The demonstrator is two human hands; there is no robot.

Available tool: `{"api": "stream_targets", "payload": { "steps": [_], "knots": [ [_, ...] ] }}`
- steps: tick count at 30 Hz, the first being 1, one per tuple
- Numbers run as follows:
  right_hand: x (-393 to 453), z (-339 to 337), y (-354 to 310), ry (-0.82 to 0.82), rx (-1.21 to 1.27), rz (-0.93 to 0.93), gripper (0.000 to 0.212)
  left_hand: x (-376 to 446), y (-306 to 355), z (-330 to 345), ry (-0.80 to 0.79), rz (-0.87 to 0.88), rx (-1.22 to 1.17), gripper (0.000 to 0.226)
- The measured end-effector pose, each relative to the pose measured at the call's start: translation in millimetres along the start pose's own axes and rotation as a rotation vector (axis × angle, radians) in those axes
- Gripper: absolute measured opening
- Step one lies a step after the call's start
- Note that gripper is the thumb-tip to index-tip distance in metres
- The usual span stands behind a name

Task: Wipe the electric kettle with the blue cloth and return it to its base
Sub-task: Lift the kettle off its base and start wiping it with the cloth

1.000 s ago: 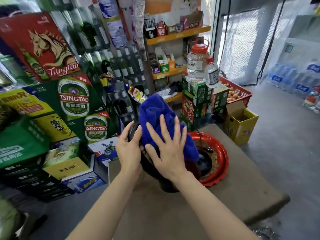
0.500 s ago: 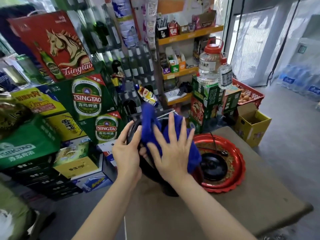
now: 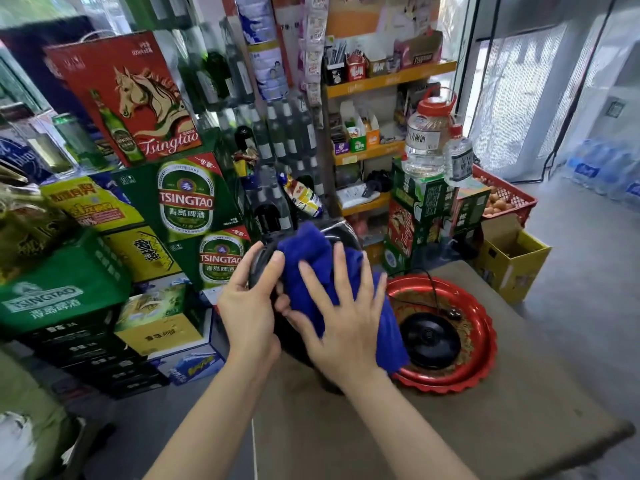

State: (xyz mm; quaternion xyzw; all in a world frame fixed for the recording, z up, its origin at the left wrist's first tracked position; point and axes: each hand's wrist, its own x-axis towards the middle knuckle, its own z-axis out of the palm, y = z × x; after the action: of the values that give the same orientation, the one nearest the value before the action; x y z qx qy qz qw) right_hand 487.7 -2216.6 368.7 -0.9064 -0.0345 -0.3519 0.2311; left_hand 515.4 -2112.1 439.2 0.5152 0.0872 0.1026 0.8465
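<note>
The black electric kettle (image 3: 343, 230) stands on the brown table, mostly hidden by my hands and the blue cloth (image 3: 311, 258) draped over it. My left hand (image 3: 247, 306) grips the kettle's left side near the handle. My right hand (image 3: 341, 320) lies flat with fingers spread, pressing the cloth against the kettle's body. The round black base (image 3: 429, 337) sits bare in a red tray (image 3: 481, 362) just to the right of the kettle, its cord looping over the tray's far rim.
Stacked green, yellow and red beer cartons (image 3: 187, 206) crowd the left, close to the table's edge. Shelves of goods and bottles stand behind. A yellow cardboard box (image 3: 512, 261) and a red crate of eggs (image 3: 502, 199) sit on the floor at right.
My right hand slid the cloth down and right over the kettle. The cloth's top fold dropped lower, baring the kettle's rim. The view shifted, so everything sits further right.
</note>
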Motion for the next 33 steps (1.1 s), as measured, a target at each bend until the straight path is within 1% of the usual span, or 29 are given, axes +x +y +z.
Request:
{"api": "stream_targets", "payload": {
  "steps": [1, 2, 4, 5, 6, 7, 8, 9, 10, 11, 12, 13, 14, 15, 16, 18, 20, 21, 22, 23, 24, 25, 26, 28, 29, 30, 31, 32, 33],
  "knots": [
    [14, -3, 1, 0.019, 0.001, -0.024, 0.055, -1, 3, 1, -0.001, 0.008, -0.021, 0.046],
    [27, -7, 2, 0.046, 0.057, -0.039, 0.052, -1, 7, 3, -0.001, 0.025, -0.033, 0.045],
    [51, -14, 7, 0.070, 0.296, 0.012, 0.048, 0, 17, 6, 0.009, 0.072, -0.021, 0.045],
    [61, -14, 14, 0.067, 0.439, 0.093, 0.048, -1, 22, 7, 0.010, 0.087, -0.016, 0.045],
    [72, -18, 21, 0.059, 0.584, 0.232, 0.046, -3, 26, 6, 0.013, 0.089, -0.020, 0.044],
    [80, -15, 34, 0.030, 0.733, 0.443, 0.045, -5, 29, 3, 0.016, 0.081, -0.030, 0.044],
    [84, -14, 46, -0.031, 0.884, 0.679, 0.046, -7, 31, -1, 0.016, 0.071, -0.040, 0.042],
    [79, -14, 54, -0.106, 0.986, 0.851, 0.047, -9, 33, -3, 0.017, 0.066, -0.040, 0.041],
    [63, -12, 57, -0.130, 1.006, 0.902, 0.047, -11, 34, -5, 0.025, 0.069, -0.027, 0.041],
    [40, -11, 51, -0.091, 0.984, 0.862, 0.047, -12, 35, -6, 0.037, 0.078, -0.012, 0.040],
    [13, -10, 37, 0.004, 0.872, 0.743, 0.049, -11, 34, -5, 0.046, 0.085, -0.006, 0.040],
    [-10, -9, 19, 0.030, 0.711, 0.571, 0.053, -10, 32, -4, 0.052, 0.089, -0.002, 0.040],
    [-27, -6, 2, 0.016, 0.537, 0.405, 0.057, -10, 29, -2, 0.058, 0.090, 0.007, 0.040],
    [-35, 0, -10, -0.014, 0.366, 0.280, 0.057, -10, 25, 0, 0.058, 0.087, 0.019, 0.041],
    [-27, -2, -23, -0.022, 0.251, 0.238, 0.056, -11, 22, 2, 0.049, 0.079, 0.025, 0.043],
    [16, -12, -30, 0.052, 0.247, 0.308, 0.055, -16, 18, 3, 0.012, 0.069, 0.014, 0.047],
    [59, -22, -17, 0.007, 0.363, 0.438, 0.056, -19, 18, -1, -0.022, 0.053, 0.000, 0.048],
    [85, -26, -3, -0.051, 0.487, 0.495, 0.056, -20, 20, -4, -0.031, 0.035, -0.003, 0.047],
    [108, -31, 8, -0.128, 0.698, 0.580, 0.059, -21, 23, -8, -0.034, 0.011, -0.009, 0.046],
    [123, -33, 22, -0.232, 0.968, 0.674, 0.060, -22, 25, -12, -0.035, -0.012, -0.020, 0.046],
    [127, -34, 32, -0.312, 1.169, 0.734, 0.058, -22, 29, -15, -0.038, -0.027, -0.033, 0.048],
    [122, -32, 42, -0.363, 1.290, 0.760, 0.052, -21, 32, -19, -0.044, -0.034, -0.047, 0.050],
    [110, -31, 51, -0.387, 1.344, 0.791, 0.047, -19, 35, -22, -0.050, -0.033, -0.061, 0.052],
    [70, -28, 60, -0.384, 1.352, 0.881, 0.044, -11, 43, -30, -0.063, -0.021, -0.084, 0.043],
    [49, -23, 65, -0.329, 1.286, 0.864, 0.038, -5, 45, -34, -0.073, -0.024, -0.082, 0.033],
    [29, -22, 64, -0.250, 1.196, 0.836, 0.027, 1, 46, -38, -0.078, -0.038, -0.074, 0.025],
    [14, -20, 61, -0.190, 1.119, 0.793, 0.015, 6, 47, -43, -0.082, -0.058, -0.066, 0.022],
    [-1, -21, 49, -0.151, 1.003, 0.676, 0.017, 11, 46, -48, -0.088, -0.079, -0.061, 0.024],
    [-16, -16, 42, -0.099, 0.823, 0.546, 0.026, 14, 44, -52, -0.092, -0.098, -0.057, 0.028]
  ]
}}
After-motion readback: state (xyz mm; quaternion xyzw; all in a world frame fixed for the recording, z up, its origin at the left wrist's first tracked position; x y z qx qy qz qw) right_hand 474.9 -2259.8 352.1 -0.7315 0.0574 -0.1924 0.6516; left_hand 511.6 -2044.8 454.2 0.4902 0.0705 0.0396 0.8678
